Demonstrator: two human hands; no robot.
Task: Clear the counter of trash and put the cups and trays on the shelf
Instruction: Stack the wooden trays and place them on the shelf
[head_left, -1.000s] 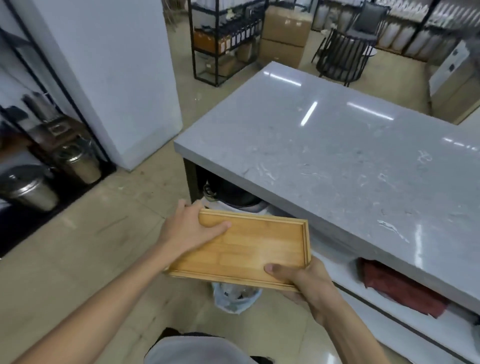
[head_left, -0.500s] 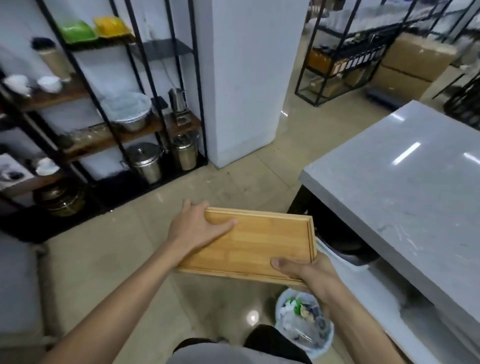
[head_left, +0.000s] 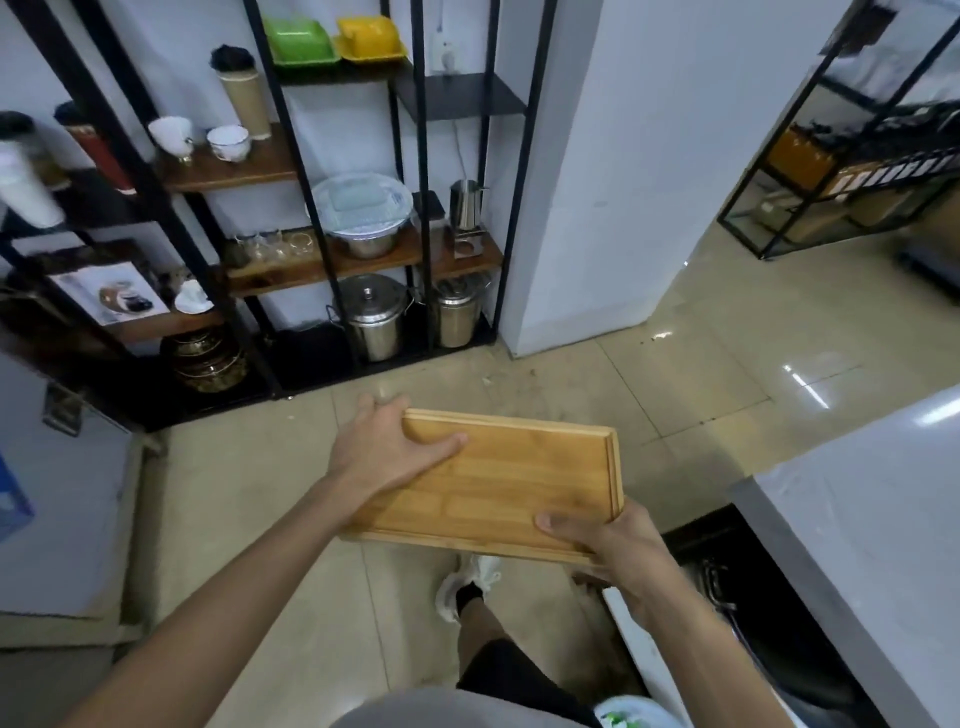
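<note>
I hold a rectangular bamboo tray (head_left: 519, 478) level in front of me, over the tiled floor. My left hand (head_left: 379, 452) grips its left end, thumb lying on the tray's inner surface. My right hand (head_left: 608, 540) grips the near right corner, thumb on the rim. Ahead stands a black metal shelf with wooden boards (head_left: 363, 265); white cups (head_left: 227, 141) sit on an upper board. The grey stone counter (head_left: 872, 525) is at the right edge.
The shelf holds a foil-covered bowl (head_left: 361, 213), steel pots (head_left: 374, 317), glasses, and green and yellow trays (head_left: 301, 41) on top. A white pillar (head_left: 613, 182) stands right of it. A bin with a white bag (head_left: 631, 717) sits near my feet.
My view has swung left from the counter to face the shelf. The tray stays in both hands, and I have stepped closer to the shelf.
</note>
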